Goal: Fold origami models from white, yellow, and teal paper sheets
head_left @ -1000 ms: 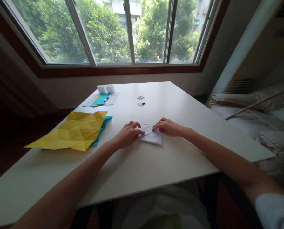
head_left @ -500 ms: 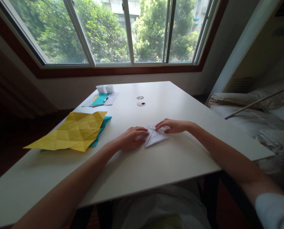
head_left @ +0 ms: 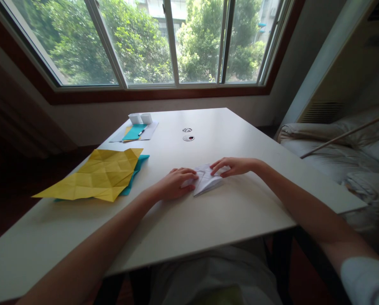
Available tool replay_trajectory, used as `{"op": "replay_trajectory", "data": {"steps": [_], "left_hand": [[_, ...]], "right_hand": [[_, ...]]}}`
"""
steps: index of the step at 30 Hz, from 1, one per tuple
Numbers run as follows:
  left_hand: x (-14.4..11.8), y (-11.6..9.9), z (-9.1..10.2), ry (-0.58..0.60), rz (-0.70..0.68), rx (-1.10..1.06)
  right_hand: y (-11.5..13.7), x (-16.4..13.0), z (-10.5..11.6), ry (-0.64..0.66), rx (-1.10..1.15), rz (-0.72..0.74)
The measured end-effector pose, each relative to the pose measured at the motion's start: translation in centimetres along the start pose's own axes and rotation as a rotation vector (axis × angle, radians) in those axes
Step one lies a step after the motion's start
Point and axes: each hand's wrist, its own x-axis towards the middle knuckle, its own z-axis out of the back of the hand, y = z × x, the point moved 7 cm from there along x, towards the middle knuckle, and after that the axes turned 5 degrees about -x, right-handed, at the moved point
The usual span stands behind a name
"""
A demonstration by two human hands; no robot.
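White table (head_left: 208,237) under a bright window, my left hand (head_left: 173,184) and right hand (head_left: 234,166) pressing flat on folded white paper (head_left: 207,183), fingers unclenched, yellow sheet (head_left: 97,174) well apart.

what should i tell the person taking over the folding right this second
Left hand: flat on the table, fingertips pressing the left edge of the white folded paper.
Right hand: fingers on the paper's far right part, holding it down.
Paper: folded into a pointed shape, lying mid-table between both hands.
Done: several folds are in the white paper.
Left: the white fold looks unfinished. A creased yellow sheet lies opened out to the left, over a teal sheet. More paper and two small white boxes sit at the far side.
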Motion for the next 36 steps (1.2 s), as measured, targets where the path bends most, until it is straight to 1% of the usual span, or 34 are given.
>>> {"op": "replay_trajectory", "data": {"steps": [2,4,8,11,15,17,18,20,24,27,32,34,36], "left_hand": [[0.0,0.0,0.0,0.005,0.003,0.000],[0.0,0.0,0.0,0.001,0.004,0.002],[0.1,-0.4,-0.1,-0.031,0.018,0.043],[0.3,-0.8,-0.1,-0.075,0.059,0.122],[0.4,-1.6,-0.2,-0.106,0.085,0.215],[0.4,-1.7,-0.2,-0.118,0.093,0.240],[0.4,-1.8,-0.1,-0.123,0.096,0.246],[0.4,-1.8,0.0,-0.127,0.095,0.247],[0.2,-1.7,0.1,-0.137,0.085,0.227],[0.2,-1.6,0.1,-0.140,0.092,0.216],[0.4,-1.3,0.1,-0.145,0.119,0.203],[0.5,-0.9,0.2,-0.167,0.158,0.190],[0.6,-0.2,0.4,-0.210,0.231,0.177]], "right_hand": [[-0.1,0.1,-0.1,-0.005,0.005,-0.003],[-0.2,0.3,0.0,-0.052,-0.004,-0.030],[-0.4,1.2,0.2,-0.245,-0.096,-0.107],[-0.5,1.8,-0.1,-0.392,-0.258,-0.218],[0.0,2.2,-0.6,-0.554,-0.447,-0.348],[0.6,2.3,-0.8,-0.591,-0.497,-0.368],[0.9,2.5,-0.9,-0.582,-0.513,-0.366],[1.3,2.7,-1.2,-0.518,-0.525,-0.341],[1.8,2.5,-1.5,-0.375,-0.481,-0.269],[2.1,2.1,-1.6,-0.301,-0.449,-0.252],[2.3,1.8,-1.8,-0.280,-0.398,-0.246],[2.1,1.9,-1.7,-0.285,-0.361,-0.236],[1.8,2.1,-1.6,-0.303,-0.320,-0.230]]}}
